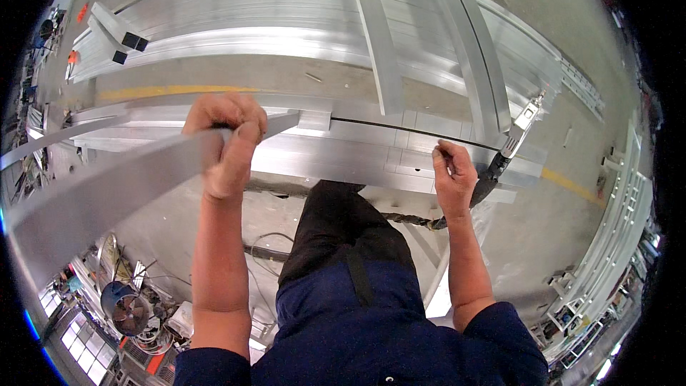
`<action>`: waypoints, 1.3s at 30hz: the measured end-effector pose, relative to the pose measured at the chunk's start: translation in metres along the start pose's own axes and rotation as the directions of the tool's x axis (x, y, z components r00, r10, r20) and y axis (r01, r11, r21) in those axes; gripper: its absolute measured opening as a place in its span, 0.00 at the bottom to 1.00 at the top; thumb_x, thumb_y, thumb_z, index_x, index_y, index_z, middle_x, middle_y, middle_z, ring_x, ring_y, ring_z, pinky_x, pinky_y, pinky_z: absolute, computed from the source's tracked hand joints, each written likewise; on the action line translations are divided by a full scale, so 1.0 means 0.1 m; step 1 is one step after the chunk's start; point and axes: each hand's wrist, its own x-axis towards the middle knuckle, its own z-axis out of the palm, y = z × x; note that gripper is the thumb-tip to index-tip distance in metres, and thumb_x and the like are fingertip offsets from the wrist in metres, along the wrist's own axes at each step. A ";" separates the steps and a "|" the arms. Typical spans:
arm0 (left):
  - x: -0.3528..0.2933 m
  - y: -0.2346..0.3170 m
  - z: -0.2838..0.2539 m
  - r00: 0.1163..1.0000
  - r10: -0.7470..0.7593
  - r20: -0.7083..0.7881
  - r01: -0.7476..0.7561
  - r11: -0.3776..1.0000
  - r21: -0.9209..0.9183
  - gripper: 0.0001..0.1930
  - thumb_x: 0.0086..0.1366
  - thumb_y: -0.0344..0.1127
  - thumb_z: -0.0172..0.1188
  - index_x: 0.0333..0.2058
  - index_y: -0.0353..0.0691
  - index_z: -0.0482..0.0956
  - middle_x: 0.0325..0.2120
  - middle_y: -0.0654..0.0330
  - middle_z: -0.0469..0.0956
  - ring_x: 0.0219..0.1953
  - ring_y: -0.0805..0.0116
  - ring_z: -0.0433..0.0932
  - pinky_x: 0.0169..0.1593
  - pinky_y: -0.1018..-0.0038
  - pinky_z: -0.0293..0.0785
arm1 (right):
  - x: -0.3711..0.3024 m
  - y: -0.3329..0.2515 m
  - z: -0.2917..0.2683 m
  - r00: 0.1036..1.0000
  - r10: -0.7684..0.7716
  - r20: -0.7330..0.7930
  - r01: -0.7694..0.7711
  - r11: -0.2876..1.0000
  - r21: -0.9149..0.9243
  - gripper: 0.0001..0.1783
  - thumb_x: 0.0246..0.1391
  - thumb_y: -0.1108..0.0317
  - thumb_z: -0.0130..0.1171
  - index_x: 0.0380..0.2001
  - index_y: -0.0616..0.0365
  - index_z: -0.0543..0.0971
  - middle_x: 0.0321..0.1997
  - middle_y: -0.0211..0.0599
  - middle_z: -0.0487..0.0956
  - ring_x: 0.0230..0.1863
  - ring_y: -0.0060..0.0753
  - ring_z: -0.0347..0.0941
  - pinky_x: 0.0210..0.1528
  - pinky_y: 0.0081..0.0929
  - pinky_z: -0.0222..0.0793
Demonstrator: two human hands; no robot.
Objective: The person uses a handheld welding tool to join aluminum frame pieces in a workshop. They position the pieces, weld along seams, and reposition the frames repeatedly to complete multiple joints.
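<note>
My left hand point(227, 144) is closed around a flat metal strip point(121, 196), which stretches toward the lower left, close to me and blurred. Its narrower far end reaches over a long aluminium profile point(329, 154) lying crosswise in front of my body. Above the right part of that profile, my right hand point(454, 173) has thumb and fingers pinched together. Whatever it grips, if anything, is too small to make out. Thin marked lines and a small dark hole show on the profile beside these fingers.
A silver-headed tool point(527, 116) with a black sleeve lies just right of my right hand. Beyond, wide aluminium panels point(271, 18) carry two long bars point(471, 43) pointing toward me. Metal frames point(607, 221) stand at the right. A fan point(127, 309) and cables lie at lower left.
</note>
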 end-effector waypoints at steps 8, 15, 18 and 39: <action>0.00 -0.02 0.04 0.998 0.061 0.010 -0.060 0.997 -0.040 0.11 0.59 0.30 0.60 0.31 0.40 0.64 0.20 0.60 0.67 0.23 0.70 0.65 0.28 0.73 0.63 | 0.42 -0.67 1.49 0.873 0.008 0.488 -0.028 0.999 0.034 0.14 0.50 0.69 0.65 0.41 0.59 0.79 0.32 0.42 0.81 0.32 0.37 0.79 0.34 0.30 0.75; 0.03 0.07 0.11 1.000 -0.006 -0.024 0.005 0.999 -0.045 0.16 0.58 0.38 0.68 0.30 0.44 0.66 0.17 0.63 0.66 0.19 0.70 0.63 0.26 0.71 0.59 | 0.51 -0.63 2.08 0.783 0.212 0.585 -0.187 0.977 -0.103 0.20 0.47 0.63 0.66 0.43 0.60 0.78 0.28 0.50 0.82 0.33 0.53 0.80 0.38 0.43 0.75; 0.09 0.07 0.11 0.999 -0.024 -0.032 0.022 0.998 -0.063 0.16 0.56 0.37 0.68 0.24 0.41 0.67 0.15 0.63 0.68 0.18 0.67 0.68 0.24 0.72 0.63 | 0.53 -0.58 2.12 0.784 0.219 0.581 -0.178 0.976 -0.128 0.19 0.48 0.62 0.66 0.41 0.61 0.79 0.28 0.52 0.82 0.32 0.52 0.80 0.37 0.40 0.75; 0.16 0.08 0.22 0.982 -0.026 -0.186 0.043 0.995 0.085 0.16 0.57 0.42 0.68 0.27 0.42 0.68 0.14 0.63 0.68 0.14 0.69 0.66 0.22 0.69 0.65 | 0.54 -0.48 2.22 0.736 0.287 0.613 -0.340 0.940 -0.031 0.12 0.51 0.67 0.66 0.34 0.65 0.82 0.16 0.44 0.79 0.15 0.31 0.76 0.22 0.27 0.72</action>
